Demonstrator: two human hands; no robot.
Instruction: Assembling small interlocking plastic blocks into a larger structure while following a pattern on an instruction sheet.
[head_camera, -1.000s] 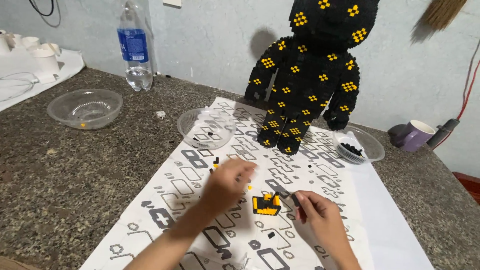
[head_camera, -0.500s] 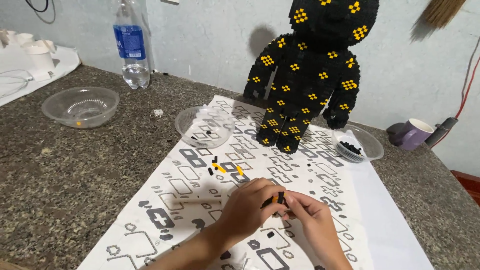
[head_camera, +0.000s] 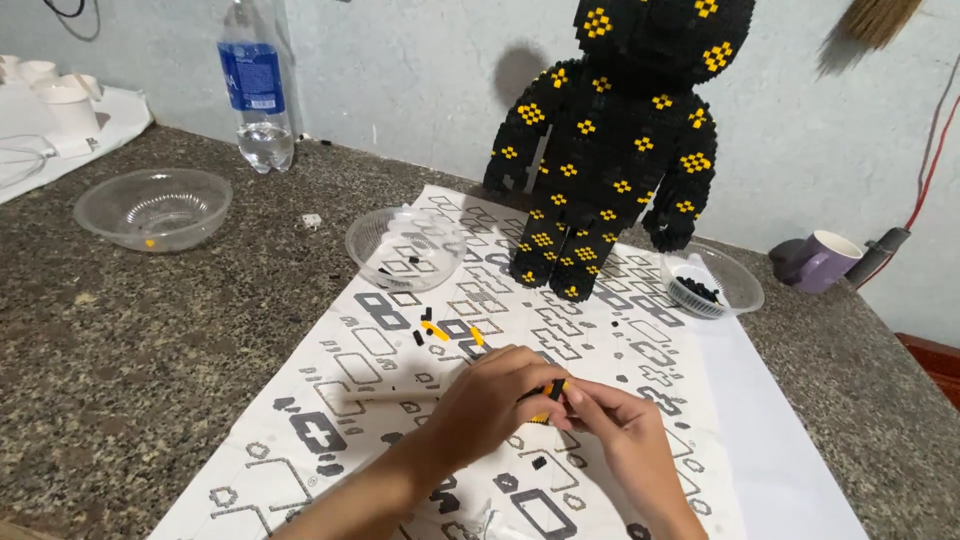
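My left hand (head_camera: 490, 402) and my right hand (head_camera: 622, 437) meet over a patterned white cloth (head_camera: 370, 390), both pinching a small black and yellow brick piece (head_camera: 549, 392) between their fingertips. Most of the piece is hidden by my fingers. Several loose black and yellow bricks (head_camera: 436, 330) lie on the cloth just beyond my hands. A tall black bear figure built of bricks with yellow squares (head_camera: 610, 150) stands upright at the far end of the cloth.
A clear bowl (head_camera: 405, 245) stands left of the figure, another with black bricks (head_camera: 712, 282) to its right, a third (head_camera: 152, 208) far left. A water bottle (head_camera: 256, 90) stands by the wall, a purple mug (head_camera: 820, 262) at right. The counter (head_camera: 120, 340) is speckled stone.
My left hand has come back from the loose bricks and joined my right hand on the small piece, which now sits between both sets of fingers.
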